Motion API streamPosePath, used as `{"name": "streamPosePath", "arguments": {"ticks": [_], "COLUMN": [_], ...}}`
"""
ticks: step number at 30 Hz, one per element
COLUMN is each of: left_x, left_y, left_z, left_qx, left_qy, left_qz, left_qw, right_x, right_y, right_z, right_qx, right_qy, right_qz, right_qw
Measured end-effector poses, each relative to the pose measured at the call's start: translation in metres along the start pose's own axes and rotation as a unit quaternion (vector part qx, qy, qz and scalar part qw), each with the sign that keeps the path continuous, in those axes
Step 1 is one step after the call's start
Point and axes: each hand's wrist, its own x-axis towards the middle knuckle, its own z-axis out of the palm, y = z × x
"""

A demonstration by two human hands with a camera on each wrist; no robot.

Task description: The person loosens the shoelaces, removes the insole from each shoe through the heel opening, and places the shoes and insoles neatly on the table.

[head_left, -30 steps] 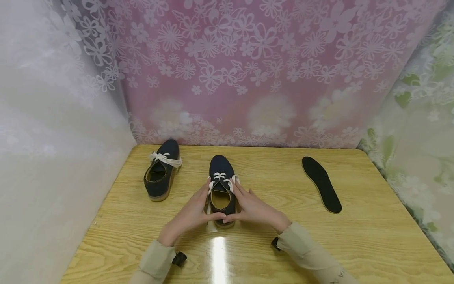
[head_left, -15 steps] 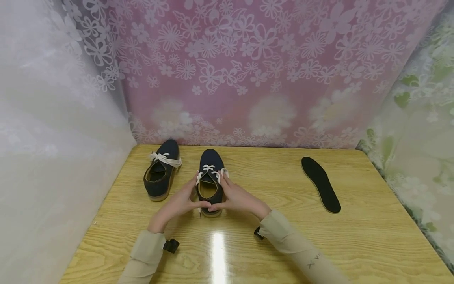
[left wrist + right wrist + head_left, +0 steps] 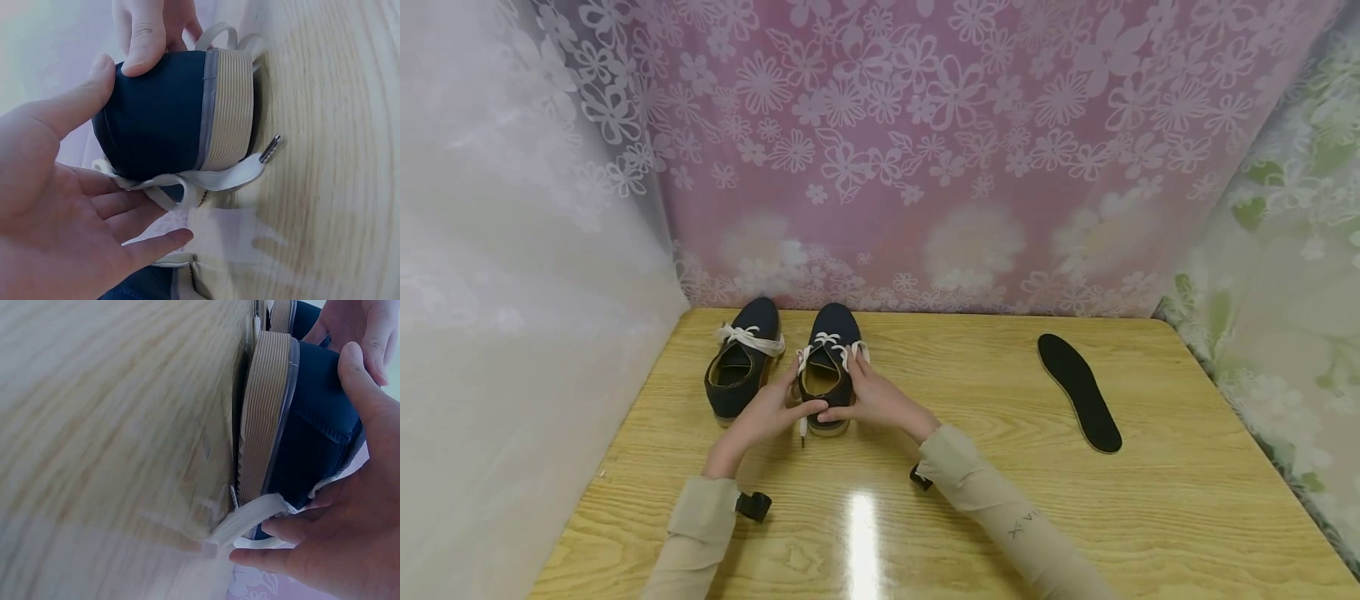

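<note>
A dark navy canvas shoe (image 3: 833, 323) with white laces lies toe-away on the table, between my two hands. My left hand (image 3: 767, 413) holds its left side, thumb across the heel. On the other side my right hand (image 3: 882, 403) holds it likewise; the thumbs nearly meet at the back. The left wrist view shows the heel (image 3: 156, 119), the ribbed sole and a loose lace (image 3: 237, 176) hanging to the wood. In the right wrist view another lace end (image 3: 253, 515) hangs by the fingers. The matching shoe (image 3: 757, 317) stands close at the left.
A black insole (image 3: 1078, 392) lies at the right of the wooden table (image 3: 970, 517). Behind the table hangs a pink floral curtain (image 3: 880, 167), with pale cloth (image 3: 535, 250) along the left side.
Both hands have slid the held shoe left and slightly away, up beside the other shoe. The other shoe and the insole have stayed in place.
</note>
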Motion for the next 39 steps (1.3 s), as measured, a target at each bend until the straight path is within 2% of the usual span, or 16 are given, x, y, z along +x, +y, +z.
{"name": "streamPosePath", "arguments": {"ticks": [8,11,16,20,23,26,28,30,32,34,36,39], "left_x": [0.001,0.002,0.000,-0.004,-0.006,-0.007,-0.007,-0.008,-0.009,-0.011,-0.014,-0.017], "left_y": [-0.004,-0.005,-0.003,0.001,0.003,0.000,-0.004,-0.009,-0.015,-0.021,-0.027,-0.035], "left_z": [-0.003,-0.003,-0.006,-0.011,-0.015,-0.021,-0.025,-0.031,-0.036,-0.040,-0.043,-0.043], "left_qx": [-0.046,-0.042,-0.015,0.006,-0.009,-0.033,-0.036,-0.029,-0.020,-0.008,0.005,0.020], "left_qy": [-0.003,0.011,0.074,0.143,0.211,0.293,0.347,0.390,0.412,0.408,0.382,0.322], "left_qz": [-0.006,-0.004,0.001,0.032,0.069,0.091,0.090,0.075,0.055,0.024,-0.013,-0.069], "left_qw": [0.9989,0.9990,0.9972,0.9892,0.9750,0.9512,0.9330,0.9171,0.9092,0.9125,0.9242,0.9440], "right_x": [0.005,0.003,-0.002,-0.004,-0.004,-0.006,-0.007,-0.008,-0.008,-0.008,-0.008,-0.009], "right_y": [0.000,0.004,0.010,0.007,0.001,-0.008,-0.014,-0.020,-0.025,-0.030,-0.034,-0.040], "right_z": [0.001,-0.004,-0.017,-0.024,-0.025,-0.024,-0.022,-0.019,-0.016,-0.012,-0.008,-0.003], "right_qx": [0.021,0.041,0.059,0.049,0.033,0.019,0.007,-0.010,-0.029,-0.040,-0.045,-0.057], "right_qy": [-0.006,-0.010,0.011,0.075,0.137,0.193,0.221,0.243,0.256,0.261,0.260,0.258], "right_qz": [0.010,0.000,-0.008,-0.011,-0.023,-0.048,-0.077,-0.104,-0.128,-0.146,-0.160,-0.177], "right_qw": [0.9997,0.9991,0.9982,0.9959,0.9897,0.9799,0.9721,0.9643,0.9577,0.9534,0.9512,0.9480]}}
